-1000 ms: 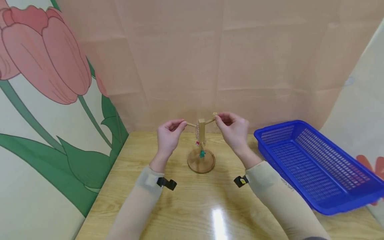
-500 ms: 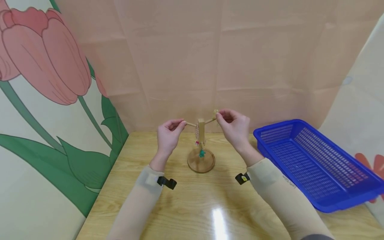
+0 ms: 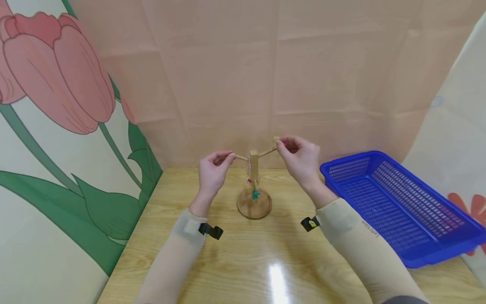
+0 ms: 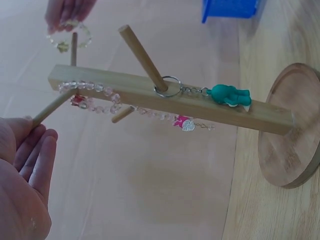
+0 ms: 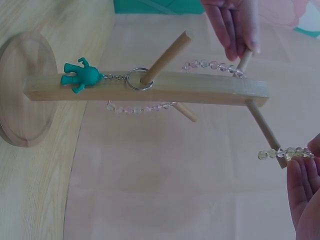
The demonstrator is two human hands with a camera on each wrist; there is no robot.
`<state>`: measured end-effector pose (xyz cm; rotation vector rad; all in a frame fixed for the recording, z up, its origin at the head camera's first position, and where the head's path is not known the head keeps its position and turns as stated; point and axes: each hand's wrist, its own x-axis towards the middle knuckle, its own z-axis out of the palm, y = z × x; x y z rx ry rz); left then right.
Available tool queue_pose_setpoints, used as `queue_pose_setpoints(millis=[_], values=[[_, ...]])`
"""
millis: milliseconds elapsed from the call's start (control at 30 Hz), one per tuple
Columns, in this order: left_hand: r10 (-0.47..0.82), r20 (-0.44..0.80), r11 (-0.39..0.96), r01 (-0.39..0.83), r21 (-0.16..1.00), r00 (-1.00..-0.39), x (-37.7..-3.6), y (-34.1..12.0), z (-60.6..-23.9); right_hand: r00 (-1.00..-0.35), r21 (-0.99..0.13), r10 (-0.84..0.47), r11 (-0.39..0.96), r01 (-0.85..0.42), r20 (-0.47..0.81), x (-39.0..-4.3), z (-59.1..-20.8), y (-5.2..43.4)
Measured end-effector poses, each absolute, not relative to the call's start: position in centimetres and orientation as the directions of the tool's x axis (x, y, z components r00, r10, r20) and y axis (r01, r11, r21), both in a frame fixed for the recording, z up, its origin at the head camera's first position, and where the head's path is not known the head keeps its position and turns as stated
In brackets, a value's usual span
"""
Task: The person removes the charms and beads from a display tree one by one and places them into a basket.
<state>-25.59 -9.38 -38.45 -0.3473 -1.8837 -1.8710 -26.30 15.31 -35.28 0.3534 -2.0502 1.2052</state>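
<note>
A small wooden stand (image 3: pixel 253 169) with slanted pegs rises from a round base (image 3: pixel 254 204) at the table's middle. A teal figure keychain (image 4: pixel 230 95) hangs by its ring (image 4: pixel 167 87) from one peg, and a clear bead bracelet (image 4: pixel 100 97) drapes over the post. My left hand (image 3: pixel 228 157) pinches the tip of the left peg (image 4: pixel 50 107). At the tip of the right peg (image 5: pixel 265 130), my right hand (image 3: pixel 280 145) pinches a pale yellowish bead bracelet (image 5: pixel 285 152).
A blue plastic mesh basket (image 3: pixel 398 207) lies tilted at the table's right edge. Peach backdrop panels (image 3: pixel 265 76) close the space just behind the stand. Bare wooden tabletop (image 3: pixel 265 261) stretches toward me.
My right hand has drifted slightly up and to the right with the bead bracelet, out along the right peg. The left hand stays on its peg.
</note>
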Motion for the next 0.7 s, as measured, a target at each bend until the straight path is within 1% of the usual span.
queue_pose_setpoints(millis=[100,400,700], values=[[-0.133,0.494,0.046,0.492,0.869,-0.859,-25.2,-9.3,-38.0,-0.698,-0.643,0.122,0.525,-0.558,0.705,-26.3,-35.2,15.5],[-0.125,0.493,0.047,0.491,0.870,-0.861,-27.1,-9.8,-39.9,-0.705,-0.646,0.118,0.526,-0.553,0.699,-26.5,-34.8,16.0],[-0.091,0.487,0.013,0.488,0.873,-0.869,-27.3,-10.2,-39.8,-0.713,-0.661,0.127,0.515,-0.547,0.689,-26.7,-34.5,16.5]])
